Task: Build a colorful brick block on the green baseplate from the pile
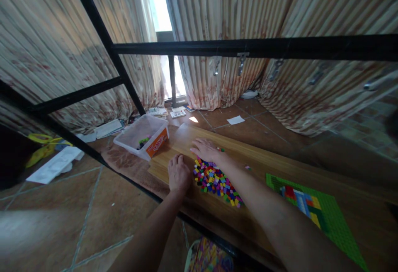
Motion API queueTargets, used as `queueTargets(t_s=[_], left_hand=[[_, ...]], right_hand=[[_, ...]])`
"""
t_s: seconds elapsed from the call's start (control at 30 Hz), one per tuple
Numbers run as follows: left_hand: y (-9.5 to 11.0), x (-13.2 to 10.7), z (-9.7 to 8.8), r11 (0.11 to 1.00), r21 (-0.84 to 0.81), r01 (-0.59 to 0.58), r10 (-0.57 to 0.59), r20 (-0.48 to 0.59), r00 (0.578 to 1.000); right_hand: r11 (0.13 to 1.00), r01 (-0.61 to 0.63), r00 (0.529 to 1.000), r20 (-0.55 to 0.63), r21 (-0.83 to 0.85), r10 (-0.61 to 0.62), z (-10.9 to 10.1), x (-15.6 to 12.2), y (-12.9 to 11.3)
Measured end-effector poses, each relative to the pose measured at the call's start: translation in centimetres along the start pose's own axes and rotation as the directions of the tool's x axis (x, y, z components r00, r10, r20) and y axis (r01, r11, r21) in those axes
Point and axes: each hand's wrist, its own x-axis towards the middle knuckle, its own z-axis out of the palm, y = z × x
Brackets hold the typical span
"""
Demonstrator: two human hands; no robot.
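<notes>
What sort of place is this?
Probably a room in a home: patterned curtains at the window, a tiled floor, and toy bricks piled on a wooden board beside a plastic bin.

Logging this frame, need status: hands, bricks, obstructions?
Left hand curled beside brick pile, grip unclear. Right hand palm-down at pile's far edge. Right forearm between pile and green baseplate.

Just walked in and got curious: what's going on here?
A person has both bare hands at a pile of small coloured bricks on a wooden tabletop. The left hand is beside the pile, the right hand at its far end; whether either grips a brick is unclear. To the right lies a green baseplate with bricks on it; to the left, a clear plastic box.
</notes>
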Motion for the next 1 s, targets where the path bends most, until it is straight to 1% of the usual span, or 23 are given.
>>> queueTargets(t_s=[0.1, 0.23, 0.37, 0.47, 0.57, 0.6, 0.67, 0.73, 0.83, 0.87, 0.93, 1.0], left_hand=[[0.0, 0.0, 0.0, 1.000, -0.015, 0.000, 0.000, -0.005, 1.000], [-0.1, 0.1, 0.2, 0.999, -0.033, 0.004, -0.004, -0.006, 1.000], [-0.1, 0.1, 0.1, 0.999, -0.037, 0.008, -0.008, -0.004, 1.000], [0.0, 0.1, 0.0, 1.000, -0.026, -0.004, 0.004, -0.004, 1.000], [0.0, 0.1, -0.1, 1.000, -0.024, -0.008, 0.008, -0.001, 1.000], [0.0, 0.1, -0.1, 1.000, -0.024, -0.005, 0.005, 0.002, 1.000], [0.0, 0.1, -0.1, 1.000, -0.025, -0.001, 0.001, 0.011, 1.000], [-0.1, 0.1, -0.1, 1.000, -0.026, 0.002, -0.002, 0.012, 1.000], [0.0, 0.1, -0.1, 0.999, -0.031, 0.007, -0.007, 0.011, 1.000], [0.0, 0.1, -0.1, 0.999, -0.034, 0.012, -0.011, 0.011, 1.000], [0.1, 0.0, -0.1, 0.999, -0.039, 0.021, -0.020, 0.011, 1.000], [0.0, 0.0, 0.0, 0.999, -0.042, 0.022, -0.022, 0.005, 1.000]], right_hand=[[0.998, 0.068, 0.998, 0.011, -0.002, -0.068, 0.4, -0.9, -0.4], [0.985, 0.174, 0.985, -0.018, -0.023, -0.174, 0.3, -3.4, -0.5], [0.981, 0.195, 0.980, -0.046, -0.003, -0.195, -0.6, -6.3, -0.6], [0.986, 0.163, 0.981, -0.115, 0.038, -0.158, -1.7, -7.4, 0.2], [0.995, 0.045, 0.979, -0.203, 0.087, -0.027, -2.6, -7.1, 1.9], [0.995, -0.007, 0.978, -0.207, 0.100, 0.027, -2.7, -6.9, 2.5], [0.991, -0.080, 0.980, -0.174, 0.112, 0.098, -2.8, -6.5, 3.4], [0.990, -0.083, 0.988, -0.119, 0.113, 0.096, -2.7, -6.6, 3.7], [0.995, -0.038, 0.997, -0.058, 0.095, 0.044, -2.8, -7.2, 3.2], [0.995, -0.040, 0.998, -0.054, 0.088, 0.045, -2.9, -7.3, 3.0], [0.994, -0.078, 0.993, -0.082, 0.075, 0.085, -3.1, -7.0, 2.6], [0.990, -0.125, 0.983, -0.129, 0.065, 0.133, -3.0, -5.9, 2.5]])
